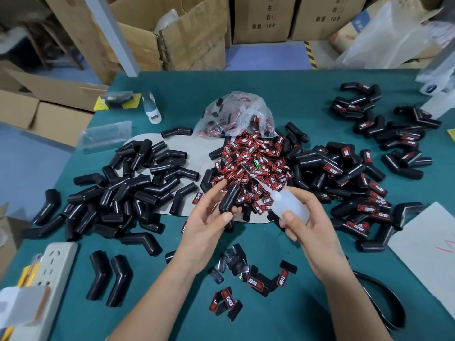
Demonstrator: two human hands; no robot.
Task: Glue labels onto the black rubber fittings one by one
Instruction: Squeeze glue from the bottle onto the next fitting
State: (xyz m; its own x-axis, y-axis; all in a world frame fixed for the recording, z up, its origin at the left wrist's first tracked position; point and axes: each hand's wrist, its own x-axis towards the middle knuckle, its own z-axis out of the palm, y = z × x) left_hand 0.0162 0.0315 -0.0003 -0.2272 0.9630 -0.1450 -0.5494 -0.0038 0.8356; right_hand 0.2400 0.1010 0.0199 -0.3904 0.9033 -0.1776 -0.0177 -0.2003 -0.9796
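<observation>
left hand [209, 220] curls round a fitting [230, 199] over the table [283, 308], its lower end hidden behind the thumb. right hand [307, 225] grips the glue bottle [293, 205]; nozzle tip blurs into the labels [253, 163].

Fittings [138, 183] and labels [253, 158] on green table [307, 99]

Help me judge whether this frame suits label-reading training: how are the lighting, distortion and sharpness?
Head view: soft even lighting with faint shadows; mild glare on the crumpled clear plastic bag; wide-angle bending curves the teal table edges and stretches corners; the central pile of red-and-black labels is readable, while the white power strip and cardboard boxes near the edges look smeared.
</observation>
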